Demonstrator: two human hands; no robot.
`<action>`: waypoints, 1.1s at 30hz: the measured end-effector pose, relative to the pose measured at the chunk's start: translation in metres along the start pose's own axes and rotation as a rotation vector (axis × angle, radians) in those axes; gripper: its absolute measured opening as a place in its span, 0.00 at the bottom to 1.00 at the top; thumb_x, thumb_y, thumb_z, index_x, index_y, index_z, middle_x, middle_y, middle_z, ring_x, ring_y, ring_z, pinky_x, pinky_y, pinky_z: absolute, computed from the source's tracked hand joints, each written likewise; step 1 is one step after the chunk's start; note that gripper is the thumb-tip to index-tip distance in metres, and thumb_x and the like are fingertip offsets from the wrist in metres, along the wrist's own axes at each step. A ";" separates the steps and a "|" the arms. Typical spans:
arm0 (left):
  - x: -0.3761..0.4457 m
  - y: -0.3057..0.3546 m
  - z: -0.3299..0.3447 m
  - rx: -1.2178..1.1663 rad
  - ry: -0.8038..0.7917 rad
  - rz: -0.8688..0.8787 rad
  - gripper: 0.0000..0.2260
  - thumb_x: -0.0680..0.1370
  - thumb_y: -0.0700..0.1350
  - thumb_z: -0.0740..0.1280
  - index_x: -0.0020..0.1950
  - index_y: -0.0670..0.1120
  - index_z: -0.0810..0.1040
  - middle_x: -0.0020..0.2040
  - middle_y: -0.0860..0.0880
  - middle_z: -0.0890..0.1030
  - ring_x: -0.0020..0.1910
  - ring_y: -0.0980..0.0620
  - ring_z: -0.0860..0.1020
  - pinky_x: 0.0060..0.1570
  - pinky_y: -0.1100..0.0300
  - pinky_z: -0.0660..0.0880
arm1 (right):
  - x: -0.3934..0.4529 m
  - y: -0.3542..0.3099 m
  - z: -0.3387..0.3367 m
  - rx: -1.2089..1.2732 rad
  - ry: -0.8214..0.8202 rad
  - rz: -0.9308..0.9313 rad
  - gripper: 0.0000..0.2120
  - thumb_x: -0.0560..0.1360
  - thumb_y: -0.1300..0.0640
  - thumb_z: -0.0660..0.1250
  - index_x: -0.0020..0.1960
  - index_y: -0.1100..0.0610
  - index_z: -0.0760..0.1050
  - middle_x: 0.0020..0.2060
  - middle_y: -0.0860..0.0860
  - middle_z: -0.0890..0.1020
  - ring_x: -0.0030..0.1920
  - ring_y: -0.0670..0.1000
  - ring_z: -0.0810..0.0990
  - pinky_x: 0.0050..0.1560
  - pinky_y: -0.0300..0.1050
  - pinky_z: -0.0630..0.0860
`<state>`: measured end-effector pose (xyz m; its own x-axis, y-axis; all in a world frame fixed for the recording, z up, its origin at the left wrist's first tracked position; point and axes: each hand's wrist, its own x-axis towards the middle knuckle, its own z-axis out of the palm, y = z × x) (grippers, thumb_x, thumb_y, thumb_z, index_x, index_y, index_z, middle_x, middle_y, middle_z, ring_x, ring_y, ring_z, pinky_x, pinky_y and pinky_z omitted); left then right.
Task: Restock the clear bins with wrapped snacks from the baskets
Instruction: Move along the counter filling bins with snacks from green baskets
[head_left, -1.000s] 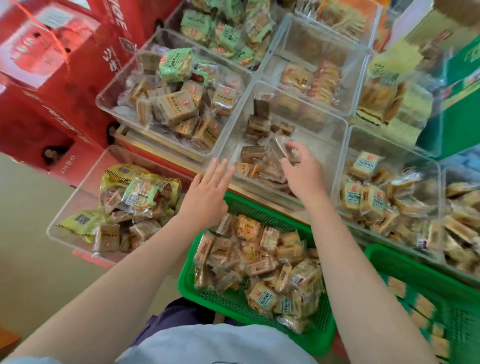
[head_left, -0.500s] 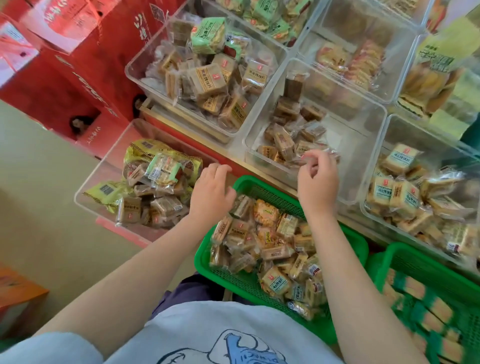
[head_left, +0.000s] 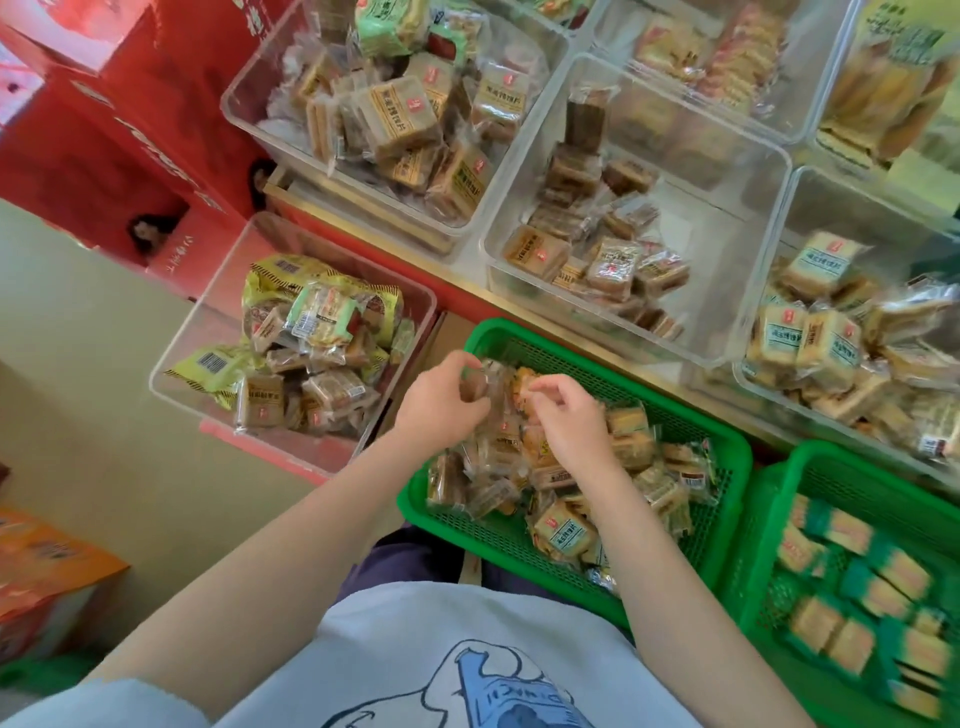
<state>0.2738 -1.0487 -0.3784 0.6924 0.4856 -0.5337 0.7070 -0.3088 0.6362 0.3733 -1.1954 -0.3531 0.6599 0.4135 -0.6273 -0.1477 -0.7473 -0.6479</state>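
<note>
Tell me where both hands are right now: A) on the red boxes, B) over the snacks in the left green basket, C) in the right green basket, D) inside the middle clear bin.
B: the left hand and right hand are both over the snacks in the left green basket, fingers curled on wrappers.

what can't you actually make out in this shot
- Head view: motion blur and the left hand hide whether its fingers hold a snack.
- Right hand: its curled fingers hide what they touch.
- Second green basket: cut by the right edge, packs blurred.
- Labels in the middle clear bin: too small.
</note>
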 end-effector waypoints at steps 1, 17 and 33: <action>-0.002 0.009 -0.010 -0.181 -0.010 -0.018 0.18 0.76 0.48 0.72 0.63 0.53 0.72 0.48 0.53 0.79 0.47 0.51 0.80 0.45 0.55 0.78 | -0.002 -0.004 -0.004 0.026 -0.011 -0.006 0.10 0.82 0.51 0.62 0.62 0.49 0.76 0.55 0.45 0.80 0.54 0.46 0.79 0.57 0.49 0.79; 0.019 0.080 -0.035 0.638 0.109 0.463 0.33 0.81 0.49 0.62 0.82 0.45 0.51 0.82 0.45 0.49 0.81 0.47 0.45 0.79 0.48 0.49 | 0.058 -0.080 -0.113 0.115 0.198 0.001 0.16 0.82 0.55 0.64 0.68 0.60 0.74 0.47 0.54 0.84 0.38 0.49 0.80 0.43 0.44 0.81; 0.011 0.041 0.004 0.551 0.057 0.048 0.19 0.80 0.53 0.62 0.65 0.43 0.69 0.52 0.45 0.77 0.47 0.43 0.78 0.42 0.51 0.76 | -0.021 0.008 -0.044 0.123 0.150 0.018 0.10 0.81 0.63 0.59 0.51 0.53 0.78 0.40 0.51 0.81 0.32 0.45 0.76 0.33 0.36 0.74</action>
<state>0.3106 -1.0594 -0.3606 0.7278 0.4989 -0.4706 0.6561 -0.7063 0.2658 0.3902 -1.2330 -0.3259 0.7573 0.3119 -0.5737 -0.2433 -0.6806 -0.6911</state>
